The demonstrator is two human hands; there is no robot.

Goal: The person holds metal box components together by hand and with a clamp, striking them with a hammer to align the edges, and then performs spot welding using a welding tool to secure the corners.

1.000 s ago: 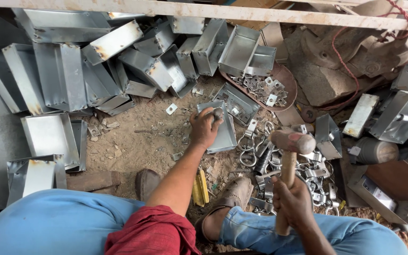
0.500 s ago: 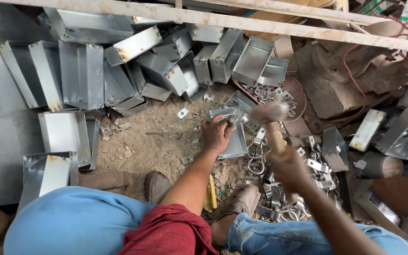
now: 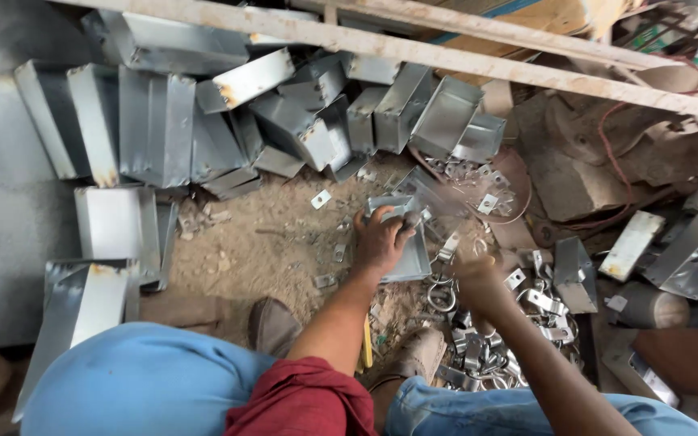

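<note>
My left hand [image 3: 381, 238] grips a small open box of galvanised sheet metal [image 3: 412, 257] that lies on the sandy ground, fingers curled over its far rim. My right hand [image 3: 478, 276] is just to the right of it, blurred by motion and closed around the wooden handle of a hammer [image 3: 444, 222]. The hammer shows only as a faint smear reaching up-left over the box's right edge. Its head cannot be made out clearly.
Several more sheet-metal boxes [image 3: 155, 125] are heaped at the back and left. Small metal clamps and brackets [image 3: 543, 311] litter the ground on the right. A pale wooden beam [image 3: 381, 44] crosses the top. My knees in blue trousers [image 3: 147, 387] and a shoe [image 3: 272, 327] fill the front.
My right hand has swung the hammer down from a raised position towards the box. My left hand has stayed on the box. The view has shifted slightly.
</note>
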